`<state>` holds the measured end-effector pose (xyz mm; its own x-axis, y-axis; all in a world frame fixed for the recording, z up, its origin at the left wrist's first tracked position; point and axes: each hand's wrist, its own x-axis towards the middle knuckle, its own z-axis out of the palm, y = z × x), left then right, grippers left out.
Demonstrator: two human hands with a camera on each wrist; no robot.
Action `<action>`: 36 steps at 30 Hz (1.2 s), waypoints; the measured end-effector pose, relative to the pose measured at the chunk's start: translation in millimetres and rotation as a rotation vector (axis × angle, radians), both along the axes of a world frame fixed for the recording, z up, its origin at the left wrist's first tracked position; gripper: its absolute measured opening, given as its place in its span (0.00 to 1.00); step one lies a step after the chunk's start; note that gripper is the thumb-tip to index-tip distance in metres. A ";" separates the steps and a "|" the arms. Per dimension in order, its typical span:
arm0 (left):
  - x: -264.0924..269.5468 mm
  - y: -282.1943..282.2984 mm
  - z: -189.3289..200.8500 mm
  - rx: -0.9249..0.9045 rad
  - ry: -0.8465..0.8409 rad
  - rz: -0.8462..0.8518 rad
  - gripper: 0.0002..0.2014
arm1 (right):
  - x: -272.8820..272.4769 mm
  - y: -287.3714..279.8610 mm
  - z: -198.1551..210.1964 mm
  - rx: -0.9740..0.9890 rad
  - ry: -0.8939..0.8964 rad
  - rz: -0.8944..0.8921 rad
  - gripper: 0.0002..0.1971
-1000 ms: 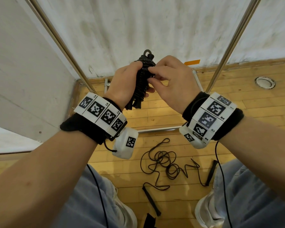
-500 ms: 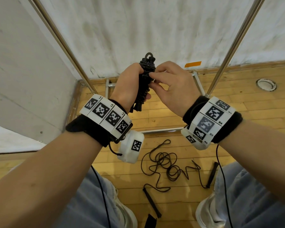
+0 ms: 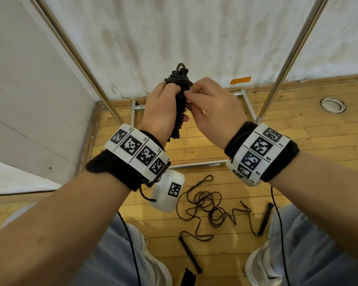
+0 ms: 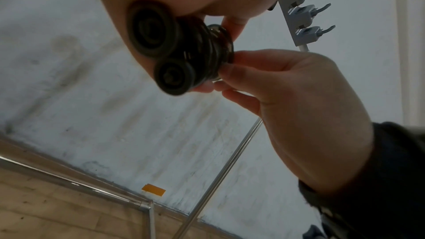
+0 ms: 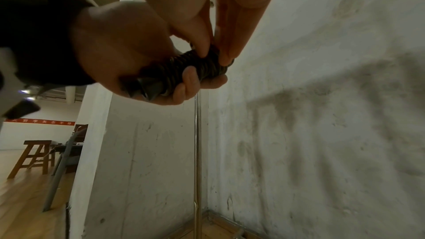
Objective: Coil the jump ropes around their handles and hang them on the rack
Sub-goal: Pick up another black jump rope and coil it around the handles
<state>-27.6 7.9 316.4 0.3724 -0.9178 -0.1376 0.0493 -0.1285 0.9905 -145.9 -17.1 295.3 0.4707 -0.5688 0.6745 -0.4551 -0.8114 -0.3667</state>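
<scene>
Held rope: my left hand [image 3: 160, 112] grips the coiled jump rope [image 3: 179, 100] mid-frame; right hand [image 3: 212, 112] fingers [image 4: 232, 72] pinch its top wraps.
Done: I judge the coiling nearly finished.
Left: hanging on rack hooks [image 4: 306, 14]; second rope [image 3: 207, 209] lies uncoiled on floor, lower centre.

Head view downward from above, both wrist views close, upward; shared: coiled jump rope [image 3: 179, 96].

**One rope coiled, one loose**

We see a black coiled jump rope [image 3: 180, 100] wound tightly around its paired handles, held upright. A second jump rope [image 3: 211, 211] lies tangled on the wooden floor, handles splayed apart. The rack's hooks [image 4: 306, 12] stand above.
</scene>
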 end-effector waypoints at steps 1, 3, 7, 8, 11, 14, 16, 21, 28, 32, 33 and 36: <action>-1.4 0.4 0.2 0.003 0.011 -0.001 0.15 | -0.6 -0.5 0.1 -0.001 0.003 0.002 0.08; -1.7 0.4 1.8 0.022 0.045 -0.004 0.16 | -1.0 -1.2 0.3 -0.001 0.015 0.015 0.08; 0.0 2.1 3.9 0.036 0.060 -0.039 0.24 | -1.4 -3.2 3.4 0.049 0.018 0.022 0.10; 0.7 3.6 4.0 0.026 0.043 -0.062 0.25 | -2.2 -4.8 4.8 0.074 -0.004 0.020 0.10; 3.1 8.1 4.8 -0.031 -0.076 -0.136 0.17 | -4.6 -7.8 8.9 0.133 -0.081 0.004 0.09; 5.7 9.7 5.9 -0.045 -0.159 -0.177 0.17 | -4.3 -6.9 10.7 0.163 -0.140 -0.010 0.08; 6.7 9.3 5.8 -0.053 -0.168 -0.197 0.17 | -4.2 -6.2 11.0 0.170 -0.172 -0.013 0.06; 9.7 8.2 6.6 -0.079 -0.081 -0.252 0.17 | -5.8 -3.0 10.9 0.175 -0.202 -0.002 0.05; 12.2 5.1 3.5 -0.038 -0.134 -0.221 0.11 | -4.9 2.2 9.6 0.158 -0.157 0.016 0.08; 16.1 3.2 4.7 -0.019 -0.178 -0.257 0.08 | -4.6 -6.7 13.4 0.229 -0.144 -0.042 0.10; 16.6 3.4 5.4 -0.019 -0.179 -0.272 0.08 | -4.9 -8.7 13.8 0.223 -0.126 -0.039 0.11; 17.4 4.5 6.2 -0.009 -0.198 -0.302 0.08 | -8.1 -12.4 14.4 0.181 -0.036 -0.042 0.10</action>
<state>-10.1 12.4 322.6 0.1024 -0.9914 -0.0811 -0.1821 -0.0988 0.9783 -154.0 -29.5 309.7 0.4215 -0.7007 0.5756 -0.4710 -0.7116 -0.5213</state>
